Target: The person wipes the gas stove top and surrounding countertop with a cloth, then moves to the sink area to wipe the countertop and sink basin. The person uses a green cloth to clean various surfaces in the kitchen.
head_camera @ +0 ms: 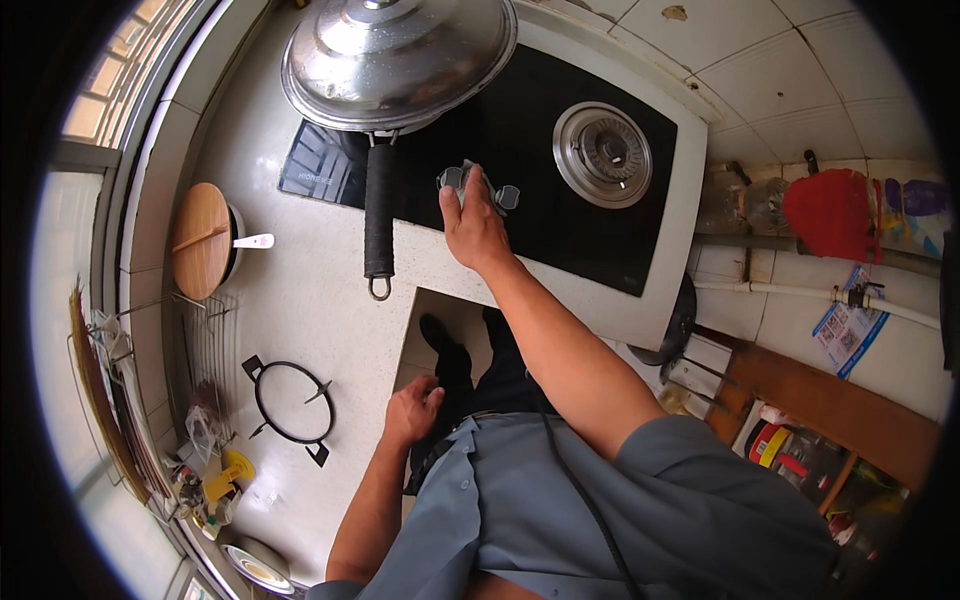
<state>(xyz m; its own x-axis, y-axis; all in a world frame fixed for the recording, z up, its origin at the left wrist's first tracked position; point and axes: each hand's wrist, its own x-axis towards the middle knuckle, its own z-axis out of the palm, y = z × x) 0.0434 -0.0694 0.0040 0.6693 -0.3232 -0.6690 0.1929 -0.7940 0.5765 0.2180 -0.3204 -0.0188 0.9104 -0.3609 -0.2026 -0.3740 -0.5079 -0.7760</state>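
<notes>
My right hand (475,229) reaches over the black glass gas hob (592,251), its fingers pressing a pale cloth (470,166) onto the glass between two control knobs (508,197). My left hand (412,409) hangs near my waist beside the counter edge, fingers loosely curled, with nothing visible in it. A wok with a black wrapped handle (379,210) stands on the left side of the hob under a domed steel lid (397,67). To the right, the round metal burner (602,154) is bare, without its pan support.
A black pan support ring (294,403) lies on the pale counter (292,315) at left. Behind it are a pot with a wooden lid (201,241) and a wire rack (201,337). A dark pan (675,322) hangs or stands beyond the right counter edge; I cannot tell which.
</notes>
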